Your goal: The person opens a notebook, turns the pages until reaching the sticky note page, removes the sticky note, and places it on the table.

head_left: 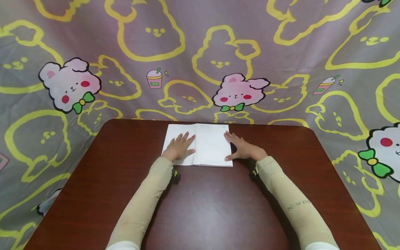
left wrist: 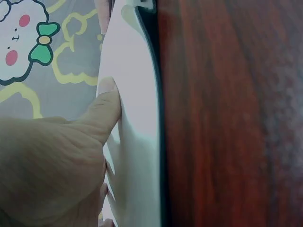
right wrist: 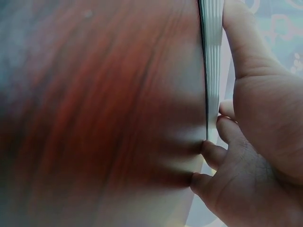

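Observation:
A notebook with blank-looking white pages [head_left: 212,149] lies open near the far edge of the table. My left hand [head_left: 179,147] rests spread on its left page, thumb pointing toward the centre fold. In the left wrist view that thumb [left wrist: 109,101] presses on the page, and a dark cover shows beneath the paper. At the notebook's right edge is my right hand [head_left: 245,147], fingers and thumb apart, their tips on the page's margin. The right wrist view shows the stacked page edges [right wrist: 214,61] beside the thumb [right wrist: 246,42], with other fingertips along the side and by the tabletop.
The dark reddish-brown wooden table [head_left: 206,208] extends around the notebook, with rounded far corners. Behind it hangs a grey curtain [head_left: 193,41] with yellow outlines and bunny prints. Small black devices [head_left: 175,175] are worn at both wrists, over light sleeves.

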`<action>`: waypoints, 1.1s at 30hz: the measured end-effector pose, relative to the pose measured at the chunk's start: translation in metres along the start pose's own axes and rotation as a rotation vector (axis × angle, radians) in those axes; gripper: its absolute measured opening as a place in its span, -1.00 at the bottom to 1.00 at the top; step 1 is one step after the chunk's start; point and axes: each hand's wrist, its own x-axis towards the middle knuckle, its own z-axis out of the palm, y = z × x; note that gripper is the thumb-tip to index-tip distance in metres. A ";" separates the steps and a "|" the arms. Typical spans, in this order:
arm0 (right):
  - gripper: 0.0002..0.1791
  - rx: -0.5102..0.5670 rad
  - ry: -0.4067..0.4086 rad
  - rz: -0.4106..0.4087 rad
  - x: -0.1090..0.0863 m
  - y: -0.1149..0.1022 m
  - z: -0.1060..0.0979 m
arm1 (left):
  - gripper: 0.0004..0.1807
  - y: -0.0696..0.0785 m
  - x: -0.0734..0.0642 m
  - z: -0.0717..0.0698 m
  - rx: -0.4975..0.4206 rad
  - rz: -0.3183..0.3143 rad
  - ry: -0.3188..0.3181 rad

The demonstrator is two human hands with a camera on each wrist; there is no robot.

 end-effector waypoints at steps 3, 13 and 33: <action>0.29 -0.004 0.010 -0.002 -0.001 0.000 0.000 | -0.22 0.001 0.001 0.000 0.003 -0.006 0.009; 0.31 -0.011 0.003 0.011 -0.003 0.002 -0.001 | -0.21 0.004 0.003 -0.002 -0.026 0.018 0.000; 0.30 0.006 -0.013 0.013 0.001 0.000 -0.002 | -0.53 0.029 -0.017 0.007 -0.052 0.281 0.236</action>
